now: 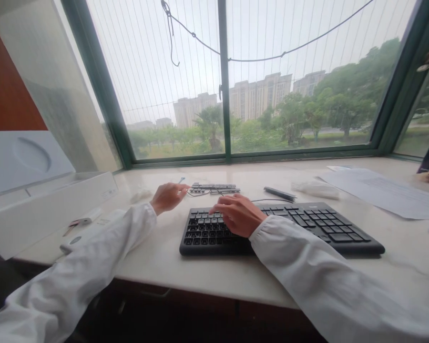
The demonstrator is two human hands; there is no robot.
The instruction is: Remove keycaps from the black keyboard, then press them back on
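Note:
A black keyboard [279,233] lies on the pale tabletop, and many of its left-hand key positions show bare sockets without caps. My right hand [238,214] rests over its upper left part, fingers bent and slightly apart, fingertips touching keys near the top rows. Beyond the keyboard lie loose dark keycaps [221,188], set out in rows. My left hand [169,196] is at the left end of these rows, its fingers pressed together in a pinch. Whatever may be between those fingertips is too small to make out. A thin black cable [271,200] runs behind the keyboard.
A dark stick-like object [280,194] and a clear plastic bag [314,189] lie behind the keyboard. Papers [386,188] spread at right. On the left stand an open white box [50,209] and a small white case [93,233]. A green-framed window [226,95] closes off the back.

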